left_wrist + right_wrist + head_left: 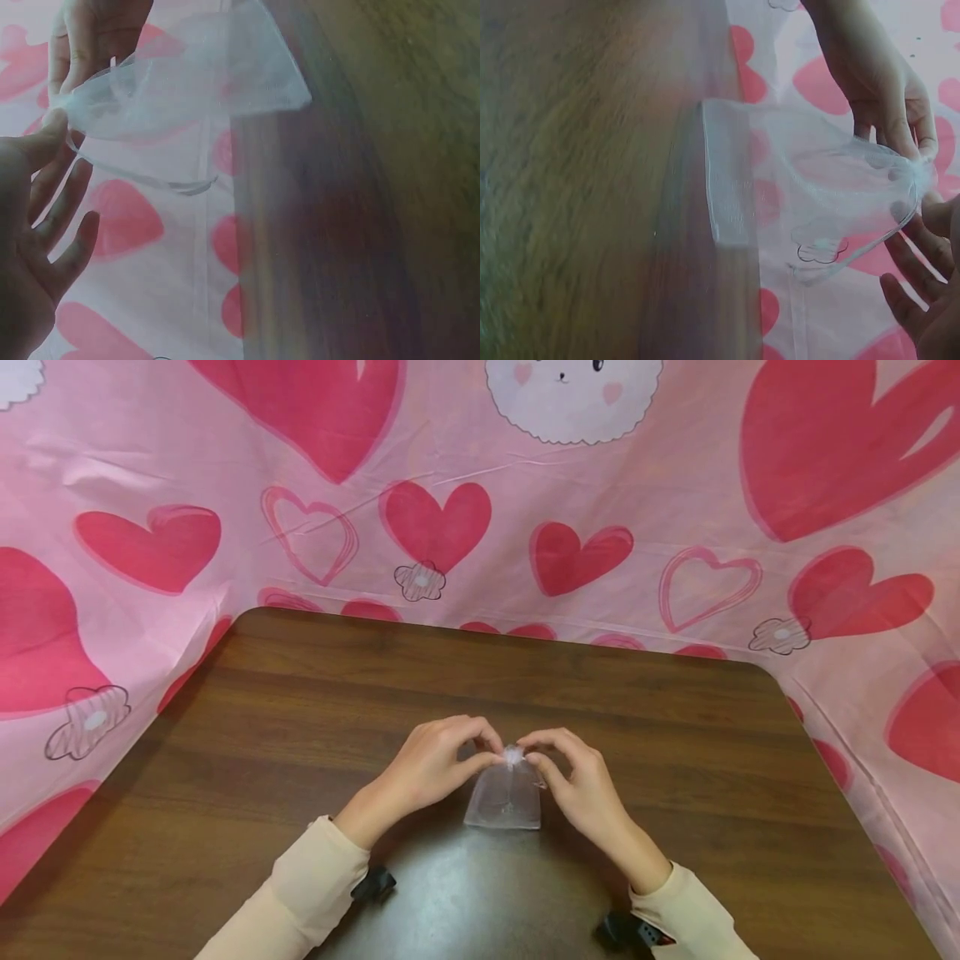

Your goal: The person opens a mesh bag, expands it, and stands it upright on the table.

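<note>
One thin, see-through bag (504,806) is between two hands, over the middle of the table (300,710). Its top is bunched up, and thin ribbon (859,256) hangs from it. The left hand (438,764) pinches one side of the bunched top with finger and thumb. The right hand (583,783) pinches the other side. Two cream sleeves (311,881) show. The one table is brown, stripy wood. Pink cloth (517,485) with red hearts stands behind it and along both sides.
</note>
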